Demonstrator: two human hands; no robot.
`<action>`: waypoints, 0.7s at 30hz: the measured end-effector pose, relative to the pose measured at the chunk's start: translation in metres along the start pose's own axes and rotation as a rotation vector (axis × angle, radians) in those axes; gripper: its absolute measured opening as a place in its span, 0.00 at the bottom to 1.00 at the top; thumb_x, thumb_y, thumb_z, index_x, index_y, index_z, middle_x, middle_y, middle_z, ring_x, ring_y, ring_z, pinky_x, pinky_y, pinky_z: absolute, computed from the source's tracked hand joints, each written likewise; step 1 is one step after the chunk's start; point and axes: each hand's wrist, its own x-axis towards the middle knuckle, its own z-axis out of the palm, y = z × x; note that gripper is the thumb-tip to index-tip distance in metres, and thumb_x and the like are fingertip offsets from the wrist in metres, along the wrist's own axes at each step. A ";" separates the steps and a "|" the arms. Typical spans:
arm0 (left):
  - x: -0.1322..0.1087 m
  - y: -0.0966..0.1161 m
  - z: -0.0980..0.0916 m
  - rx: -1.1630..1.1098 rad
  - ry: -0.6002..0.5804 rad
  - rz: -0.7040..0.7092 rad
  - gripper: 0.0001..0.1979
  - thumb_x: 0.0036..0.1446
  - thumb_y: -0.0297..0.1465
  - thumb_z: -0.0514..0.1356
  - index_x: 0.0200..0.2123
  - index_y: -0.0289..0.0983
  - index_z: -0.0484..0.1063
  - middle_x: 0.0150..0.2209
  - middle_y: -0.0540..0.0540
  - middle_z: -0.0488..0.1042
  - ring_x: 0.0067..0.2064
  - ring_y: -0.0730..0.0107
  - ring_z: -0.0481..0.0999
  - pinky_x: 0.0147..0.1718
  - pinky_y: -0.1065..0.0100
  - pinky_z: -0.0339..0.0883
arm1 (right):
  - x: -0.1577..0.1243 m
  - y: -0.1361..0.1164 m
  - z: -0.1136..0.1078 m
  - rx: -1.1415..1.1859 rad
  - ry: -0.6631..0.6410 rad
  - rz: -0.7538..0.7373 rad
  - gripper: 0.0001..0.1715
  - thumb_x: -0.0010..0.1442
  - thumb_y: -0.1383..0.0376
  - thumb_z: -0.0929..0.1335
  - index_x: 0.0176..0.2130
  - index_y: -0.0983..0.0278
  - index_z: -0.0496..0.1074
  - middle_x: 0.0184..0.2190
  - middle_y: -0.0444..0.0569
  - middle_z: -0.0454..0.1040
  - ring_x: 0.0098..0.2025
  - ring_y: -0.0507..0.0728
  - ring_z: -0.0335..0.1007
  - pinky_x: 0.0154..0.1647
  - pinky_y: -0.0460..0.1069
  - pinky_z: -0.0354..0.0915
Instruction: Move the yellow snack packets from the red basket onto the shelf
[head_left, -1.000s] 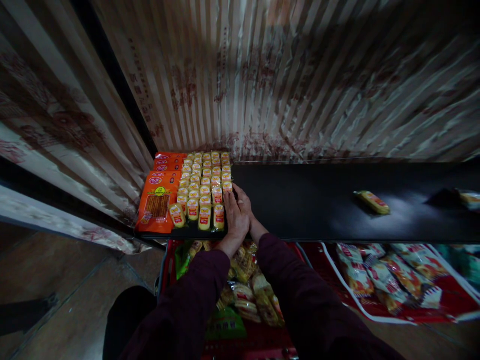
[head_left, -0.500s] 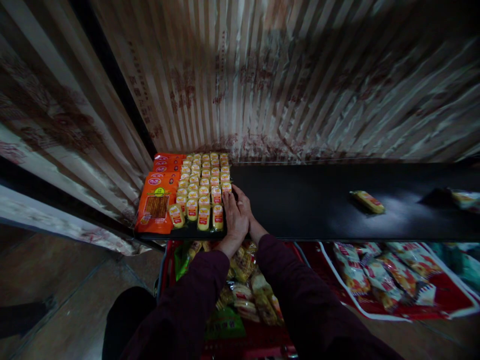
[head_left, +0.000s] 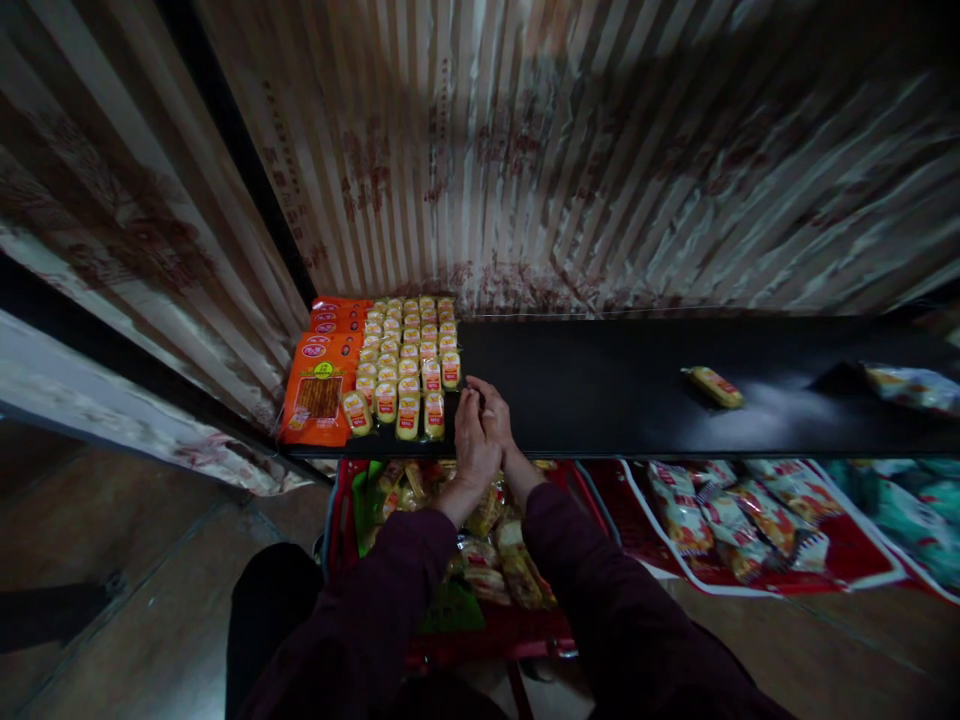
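Nearest me, below the shelf's front edge, a red basket [head_left: 342, 520] of wrapped snacks [head_left: 517, 575] sits under my two dark sleeves [head_left: 416, 550]; a white-rimmed basket [head_left: 862, 555] of printed bags [head_left: 765, 520] is to its right. Over the front part of the shelf [head_left: 585, 390] I have the left hand [head_left: 474, 442] and right hand [head_left: 498, 415] together, fingers partly curled; I can't tell whether they grip anything. Just left of them, small yellow packs [head_left: 409, 382] stand in close rows reaching toward the back edge. Orange packets [head_left: 319, 385] overlap along the shelf's left end. Well to the right, one loose yellow pack [head_left: 715, 387] lies between front and back edges. Pleated sheeting [head_left: 525, 180] hangs behind the back edge.
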 end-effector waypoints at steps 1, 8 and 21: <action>-0.009 -0.001 -0.003 -0.007 -0.016 0.017 0.23 0.60 0.31 0.48 0.58 0.31 0.63 0.62 0.36 0.60 0.64 0.62 0.58 0.64 0.60 0.49 | -0.010 -0.003 -0.003 0.018 0.002 -0.005 0.23 0.54 0.66 0.61 0.49 0.63 0.71 0.48 0.52 0.73 0.50 0.59 0.69 0.58 0.56 0.62; -0.091 -0.022 -0.039 -0.014 -0.178 0.088 0.20 0.62 0.35 0.47 0.53 0.35 0.67 0.57 0.38 0.67 0.60 0.63 0.64 0.60 0.59 0.56 | -0.108 -0.028 -0.010 0.036 0.000 0.034 0.23 0.50 0.68 0.61 0.44 0.63 0.73 0.41 0.51 0.76 0.44 0.57 0.72 0.51 0.53 0.66; -0.183 -0.116 -0.074 0.077 -0.283 -0.518 0.11 0.56 0.26 0.51 0.35 0.37 0.74 0.42 0.42 0.77 0.46 0.65 0.74 0.50 0.65 0.64 | -0.246 -0.014 0.032 -0.381 -0.422 0.276 0.18 0.52 0.75 0.63 0.42 0.67 0.75 0.41 0.56 0.78 0.42 0.56 0.73 0.48 0.48 0.66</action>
